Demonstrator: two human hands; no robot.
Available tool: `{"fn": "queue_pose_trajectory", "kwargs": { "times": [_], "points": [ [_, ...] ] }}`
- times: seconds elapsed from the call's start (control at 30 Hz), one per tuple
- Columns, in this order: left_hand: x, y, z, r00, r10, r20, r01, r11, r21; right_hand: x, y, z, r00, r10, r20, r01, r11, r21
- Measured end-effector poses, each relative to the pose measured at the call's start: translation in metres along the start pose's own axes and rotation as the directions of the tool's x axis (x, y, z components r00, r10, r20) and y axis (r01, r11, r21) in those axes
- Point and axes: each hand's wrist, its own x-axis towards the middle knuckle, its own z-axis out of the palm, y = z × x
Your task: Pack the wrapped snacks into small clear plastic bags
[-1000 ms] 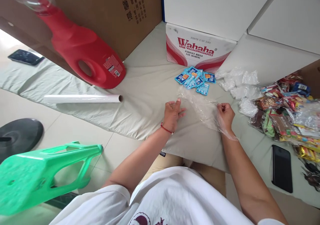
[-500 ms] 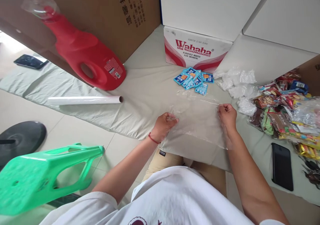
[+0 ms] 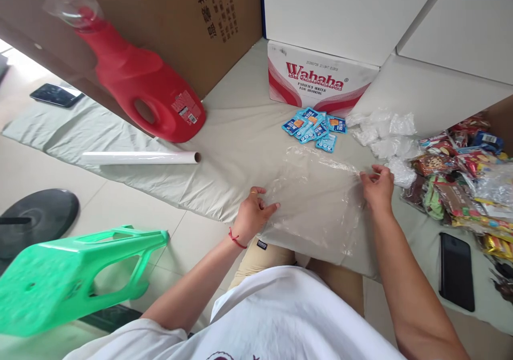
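Observation:
A thin clear plastic bag (image 3: 316,200) lies spread over the pale cloth in front of me, wrinkled along its top edge. My left hand (image 3: 254,213) is beside its left edge, with thumb and forefinger apart and nothing between them. At the upper right corner of the bag is my right hand (image 3: 377,188); its thumb tip touches or nearly touches the film, and the fingers look parted. Beyond the bag, several blue snack packets (image 3: 315,127) form a small heap before the Wahaba-style white and red carton (image 3: 316,77).
Bundles of clear plastic (image 3: 387,133) and a pile of mixed snack packets (image 3: 460,173) lie to the right, near a black phone (image 3: 457,272). Leftward are a white tube (image 3: 140,158), a red jug (image 3: 148,93), another phone (image 3: 56,95) and a green stool (image 3: 80,274).
Both hands have loosened from the plastic bag and moved apart, the left one leftward and the right one rightward. The bag, earlier stretched between them, now lies flatter on the cloth.

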Motion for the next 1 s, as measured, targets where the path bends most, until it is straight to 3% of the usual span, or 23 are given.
{"fn": "queue_pose_trajectory", "kwargs": {
  "times": [0.1, 0.17, 0.23, 0.33, 0.4, 0.47, 0.57, 0.63, 0.7, 0.77, 0.8, 0.83, 0.87, 0.9, 0.93, 0.97, 1.0],
  "points": [
    [-0.013, 0.006, -0.005, 0.999, 0.026, 0.035, -0.029, 0.995, 0.095, -0.033, -0.029, -0.021, 0.960, -0.269, -0.076, 0.254, 0.953, -0.167],
    [-0.021, 0.010, -0.012, 0.997, 0.061, 0.052, -0.068, 0.986, 0.151, -0.069, -0.050, -0.027, 0.914, -0.399, 0.071, 0.405, 0.901, -0.157],
    [-0.027, 0.014, -0.020, 0.992, 0.124, 0.014, -0.124, 0.955, 0.270, -0.109, -0.067, -0.023, 0.801, -0.501, 0.327, 0.550, 0.832, -0.073],
    [-0.025, 0.027, -0.026, 0.950, 0.283, -0.134, -0.196, 0.871, 0.450, -0.157, -0.074, -0.004, 0.599, -0.575, 0.558, 0.682, 0.731, 0.021],
    [-0.017, 0.038, -0.018, 0.899, 0.413, -0.150, -0.300, 0.826, 0.478, -0.177, -0.069, 0.008, 0.498, -0.572, 0.652, 0.726, 0.686, 0.048],
    [-0.003, 0.049, 0.000, 0.829, 0.559, -0.033, -0.486, 0.747, 0.453, -0.189, -0.062, 0.015, 0.427, -0.564, 0.707, 0.750, 0.658, 0.072],
    [0.028, 0.056, 0.036, 0.736, 0.653, 0.178, -0.652, 0.613, 0.445, -0.200, -0.055, 0.015, 0.381, -0.560, 0.736, 0.755, 0.647, 0.102],
    [0.049, 0.055, 0.059, 0.740, 0.624, 0.252, -0.653, 0.574, 0.495, -0.207, -0.054, 0.008, 0.397, -0.542, 0.741, 0.737, 0.669, 0.094],
    [0.066, 0.050, 0.075, 0.795, 0.554, 0.247, -0.583, 0.586, 0.562, -0.213, -0.054, -0.003, 0.412, -0.519, 0.749, 0.697, 0.709, 0.108],
    [0.077, 0.044, 0.082, 0.811, 0.528, 0.251, -0.559, 0.576, 0.596, -0.214, -0.051, -0.018, 0.390, -0.515, 0.763, 0.621, 0.759, 0.194],
    [0.080, 0.041, 0.084, 0.809, 0.530, 0.254, -0.561, 0.567, 0.603, -0.211, -0.048, -0.026, 0.409, -0.507, 0.759, 0.557, 0.797, 0.232],
    [0.081, 0.039, 0.084, 0.803, 0.538, 0.256, -0.567, 0.558, 0.606, -0.203, -0.044, -0.033, 0.471, -0.473, 0.745, 0.471, 0.849, 0.241],
    [0.081, 0.038, 0.084, 0.799, 0.545, 0.254, -0.570, 0.551, 0.609, -0.192, -0.040, -0.040, 0.578, -0.400, 0.711, 0.363, 0.907, 0.215],
    [0.081, 0.036, 0.083, 0.797, 0.550, 0.250, -0.570, 0.547, 0.614, -0.177, -0.034, -0.045, 0.715, -0.287, 0.638, 0.238, 0.957, 0.164],
    [0.080, 0.036, 0.082, 0.796, 0.553, 0.247, -0.568, 0.542, 0.619, -0.157, -0.028, -0.048, 0.837, -0.128, 0.532, 0.094, 0.991, 0.090],
    [0.080, 0.036, 0.082, 0.795, 0.555, 0.245, -0.567, 0.536, 0.626, -0.135, -0.022, -0.048, 0.928, 0.013, 0.372, -0.031, 0.999, 0.041],
    [0.079, 0.036, 0.082, 0.794, 0.557, 0.244, -0.565, 0.527, 0.635, -0.110, -0.017, -0.047, 0.969, 0.100, 0.225, -0.103, 0.995, 0.003]
  ]
}}
